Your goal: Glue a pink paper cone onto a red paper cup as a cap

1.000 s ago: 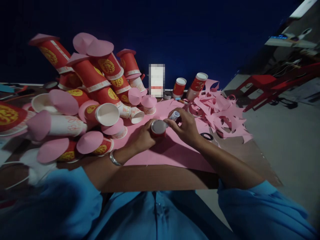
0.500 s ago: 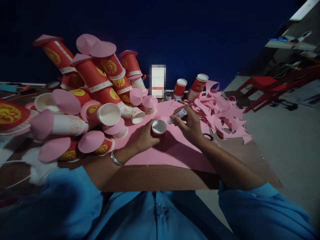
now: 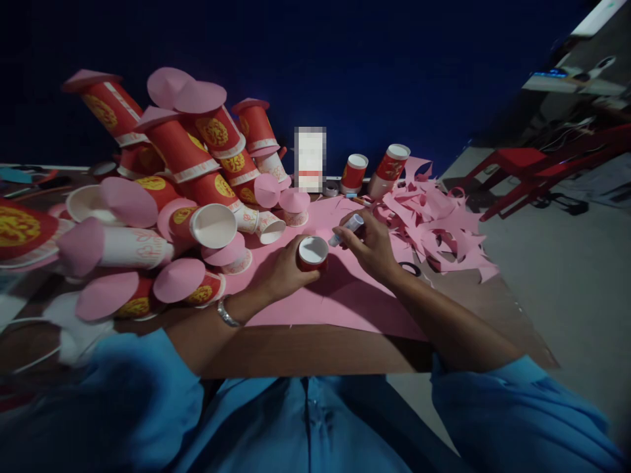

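1. Left hand [image 3: 283, 270] is wrapped around a small red paper cup [image 3: 312, 253], which is held upright, mouth up, on the pink paper sheet [image 3: 345, 295]. Fingers are closed on the cup's wall; the white inside is seen from above.

2. Right hand [image 3: 373, 246] is closed on a glue stick [image 3: 346, 229], gripped like a pen, with its tip angled down-left toward the cup rim. Tip is judged just beside the rim; actual contact cannot be told.

3. Step in hand is judged as glue being put on the cup's rim. The cup is steadied by the left hand while the stick is worked by the right.

4. Next move is judged to call for the tip to be run around the rim, with the cup turned in the left grip or the stick circled over it, and the cup kept from tipping.

5. Cup lies directly between the two hands, near the middle of the sheet and close to the table's front edge [image 3: 315, 358].

6. A heap of red cups with pink paper caps [image 3: 162, 197] is piled on the left. Pink paper scraps [image 3: 434, 223] are scattered on the right, with two upright red cups [image 3: 374, 171] behind them at the back wall.
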`<control>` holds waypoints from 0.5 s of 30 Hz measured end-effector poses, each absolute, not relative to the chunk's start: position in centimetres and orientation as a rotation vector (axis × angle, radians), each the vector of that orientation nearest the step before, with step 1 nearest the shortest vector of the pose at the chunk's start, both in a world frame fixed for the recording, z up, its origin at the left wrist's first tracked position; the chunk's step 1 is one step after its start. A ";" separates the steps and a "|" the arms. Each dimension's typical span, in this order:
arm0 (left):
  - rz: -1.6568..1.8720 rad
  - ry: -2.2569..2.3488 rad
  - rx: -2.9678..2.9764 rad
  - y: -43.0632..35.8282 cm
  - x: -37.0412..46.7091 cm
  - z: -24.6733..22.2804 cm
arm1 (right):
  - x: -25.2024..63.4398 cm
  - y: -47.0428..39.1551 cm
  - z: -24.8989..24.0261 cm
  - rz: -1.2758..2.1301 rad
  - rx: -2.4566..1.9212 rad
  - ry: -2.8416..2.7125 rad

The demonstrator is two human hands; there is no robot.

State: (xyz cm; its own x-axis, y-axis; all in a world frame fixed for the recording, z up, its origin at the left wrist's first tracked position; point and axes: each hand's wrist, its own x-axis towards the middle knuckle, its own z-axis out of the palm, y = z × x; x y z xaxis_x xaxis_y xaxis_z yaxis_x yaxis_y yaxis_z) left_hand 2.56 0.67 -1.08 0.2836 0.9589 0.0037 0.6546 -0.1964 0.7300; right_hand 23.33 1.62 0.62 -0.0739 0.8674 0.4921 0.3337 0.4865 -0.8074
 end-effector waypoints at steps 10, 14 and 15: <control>0.688 1.220 2.007 0.5 1.7 -1.6 | 23.6 1.6 0.7 0.655 -1.028 -1.579; 0.706 1.073 1.995 0.8 1.1 -1.9 | 24.1 1.6 1.1 0.679 -1.032 -1.523; 0.699 1.064 1.989 0.9 1.1 -2.0 | 24.1 1.5 1.3 0.680 -1.029 -1.514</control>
State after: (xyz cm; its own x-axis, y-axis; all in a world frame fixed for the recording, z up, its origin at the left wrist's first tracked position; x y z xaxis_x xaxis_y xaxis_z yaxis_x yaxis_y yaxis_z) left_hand 1.08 0.86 -2.00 0.5027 0.8574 0.1098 0.4408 -0.3635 0.8207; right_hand 24.14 1.54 1.27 0.0082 0.8839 0.4676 0.2379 0.4524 -0.8595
